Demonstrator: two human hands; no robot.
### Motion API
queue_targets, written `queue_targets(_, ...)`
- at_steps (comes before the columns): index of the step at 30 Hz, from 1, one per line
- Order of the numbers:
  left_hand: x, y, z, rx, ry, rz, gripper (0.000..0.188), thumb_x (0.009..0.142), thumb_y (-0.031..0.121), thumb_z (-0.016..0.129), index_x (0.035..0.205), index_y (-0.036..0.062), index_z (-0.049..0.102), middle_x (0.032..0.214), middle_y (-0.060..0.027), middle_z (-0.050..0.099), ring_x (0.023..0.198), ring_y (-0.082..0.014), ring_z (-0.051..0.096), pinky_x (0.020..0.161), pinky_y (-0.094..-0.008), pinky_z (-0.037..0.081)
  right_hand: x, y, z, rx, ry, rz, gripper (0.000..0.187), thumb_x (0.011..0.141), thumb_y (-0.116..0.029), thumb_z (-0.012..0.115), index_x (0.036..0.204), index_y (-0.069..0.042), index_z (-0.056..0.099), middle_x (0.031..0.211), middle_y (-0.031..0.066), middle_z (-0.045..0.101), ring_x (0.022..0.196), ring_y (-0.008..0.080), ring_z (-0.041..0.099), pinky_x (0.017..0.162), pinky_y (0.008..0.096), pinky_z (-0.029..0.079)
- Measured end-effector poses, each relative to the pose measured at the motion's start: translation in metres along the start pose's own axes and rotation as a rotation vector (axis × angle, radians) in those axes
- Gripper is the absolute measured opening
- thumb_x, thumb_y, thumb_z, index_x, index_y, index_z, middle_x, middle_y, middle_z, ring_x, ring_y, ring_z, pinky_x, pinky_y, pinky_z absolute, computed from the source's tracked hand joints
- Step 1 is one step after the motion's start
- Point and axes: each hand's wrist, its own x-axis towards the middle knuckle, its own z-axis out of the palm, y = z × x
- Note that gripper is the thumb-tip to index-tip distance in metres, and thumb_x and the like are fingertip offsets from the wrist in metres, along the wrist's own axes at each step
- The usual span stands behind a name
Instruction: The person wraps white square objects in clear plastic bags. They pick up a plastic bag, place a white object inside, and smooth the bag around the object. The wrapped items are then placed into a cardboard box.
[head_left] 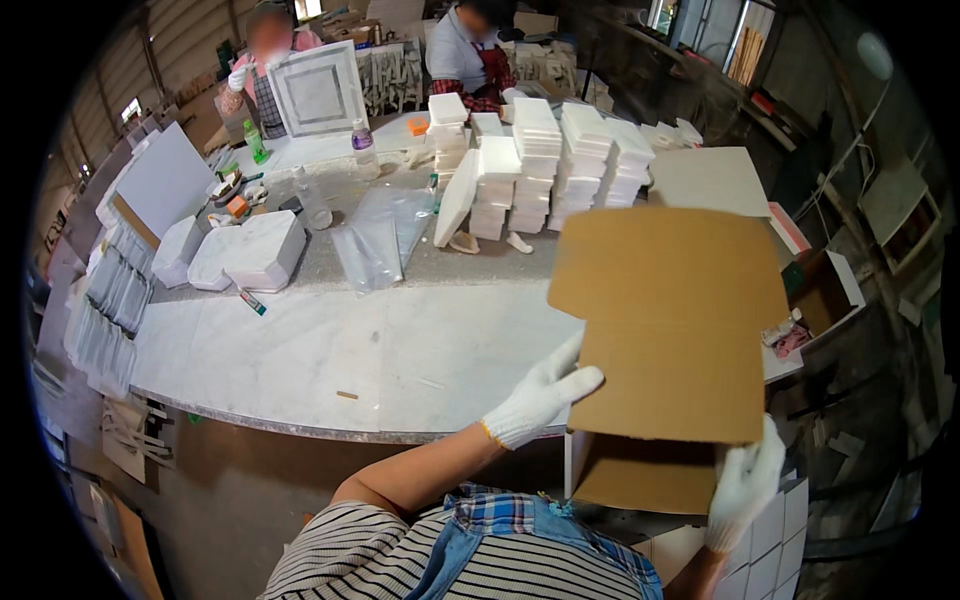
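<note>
An opened-out cardboard box (675,330), brown on the faces toward me, stands up at the right of the table, its large flap raised. My left hand (545,392), in a white knit glove, is closed on the left edge, thumb lying on the brown face. At the lower right corner, my right hand (748,485), also gloved, is closed on the box's edge, its fingers partly hidden. Below the flap the shaded inside of the box (650,470) shows, down in front of my body. The back of the box is hidden from me.
Stacks of white slabs (535,140) stand behind the box. Plastic bags (385,235), bottles (363,145) and white stone blocks (250,250) lie across the table (300,340). Two people work beyond it, one near a framed panel (318,90). White tiles (775,530) sit at lower right.
</note>
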Motion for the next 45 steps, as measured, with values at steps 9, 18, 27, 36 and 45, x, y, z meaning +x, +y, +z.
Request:
queue_targets(9,0.007,0.065,-0.064,0.053,-0.021,0.063,0.039,0.098,0.017,0.059,0.134,0.0015,0.056,0.124,-0.0053,0.063,0.115,-0.0140,0.056,0.102,-0.0323,0.044,-0.024,-0.045,0.038,-0.071,0.062,0.085,0.041,0.090,0.001,0.062,0.131,0.001,0.059,0.120,0.0167,0.063,0.111,0.0312,0.060,0.098,0.0376,0.047)
queue_targets(18,0.049,0.143,-0.041,0.509,-0.214,0.570,0.033,0.092,0.012,0.057,0.123,0.0018,0.061,0.109,-0.0184,0.068,0.104,-0.0289,0.065,0.094,-0.0365,0.050,-0.060,-0.079,0.097,0.533,-0.279,0.560,0.025,0.097,-0.008,0.060,0.120,0.001,0.059,0.084,0.0026,0.058,0.070,0.0063,0.054,0.054,0.0218,0.044)
queue_targets(27,0.093,0.125,0.003,1.360,-0.807,0.791,0.008,0.081,0.013,0.062,0.088,0.0091,0.064,0.075,-0.0161,0.063,0.072,-0.0384,0.064,0.063,-0.0487,0.048,-0.123,-0.068,0.213,1.222,-0.332,1.135,0.017,0.096,-0.020,0.070,0.108,-0.012,0.061,0.086,0.0002,0.056,0.065,0.0113,0.053,0.052,0.0264,0.046)
queue_targets(36,0.036,0.121,0.012,1.078,-0.436,1.176,0.027,0.080,0.029,0.071,0.094,0.0094,0.059,0.091,-0.0093,0.057,0.099,-0.0286,0.056,0.087,-0.0414,0.044,-0.134,-0.087,0.287,1.371,-0.106,1.173,0.017,0.102,-0.020,0.058,0.117,-0.010,0.060,0.099,0.0060,0.065,0.088,0.0169,0.064,0.069,0.0296,0.054)
queue_targets(45,-0.020,0.022,-0.099,1.346,-0.436,0.669,0.029,0.081,0.031,0.072,0.099,0.0096,0.061,0.099,-0.0088,0.063,0.103,-0.0286,0.060,0.093,-0.0420,0.047,-0.136,-0.097,0.339,1.484,-0.226,1.170,0.025,0.103,-0.027,0.057,0.118,-0.008,0.060,0.101,0.0070,0.065,0.089,0.0184,0.065,0.069,0.0296,0.054)
